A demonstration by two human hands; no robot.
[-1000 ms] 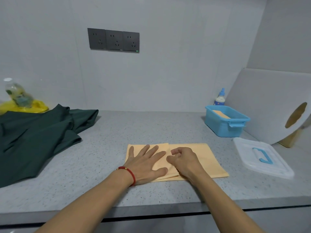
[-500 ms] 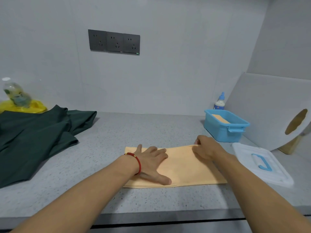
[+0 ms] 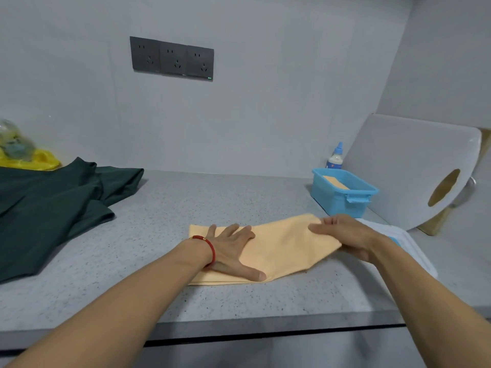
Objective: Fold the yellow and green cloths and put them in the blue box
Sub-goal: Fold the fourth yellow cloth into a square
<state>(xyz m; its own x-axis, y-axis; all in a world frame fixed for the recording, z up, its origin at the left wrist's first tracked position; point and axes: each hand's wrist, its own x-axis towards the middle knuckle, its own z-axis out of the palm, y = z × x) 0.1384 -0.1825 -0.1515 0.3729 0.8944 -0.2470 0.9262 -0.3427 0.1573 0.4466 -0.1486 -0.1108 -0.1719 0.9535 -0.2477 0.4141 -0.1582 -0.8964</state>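
left hand [image 3: 231, 244]: my fingers flat, pressing yellow cloth [image 3: 279, 248] on bench [image 3: 212, 203]
right hand [image 3: 345, 235]: my fingers pinch its lifted right end
green cloth [image 3: 53, 208]: far left
blue box [image 3: 342, 193]: back right

Both bare forearms are extended forward from the lower edge of the view. The left hand [image 3: 233, 248] is laid palm down, its fingers straight and spread and its thumb stretched out to the right; a red cord bracelet [image 3: 208, 247] is worn at its wrist. The right hand [image 3: 342, 232] is held further right and slightly raised, and the lifted end of the yellow cloth [image 3: 281, 245] is pinched between its thumb above and its fingers beneath.
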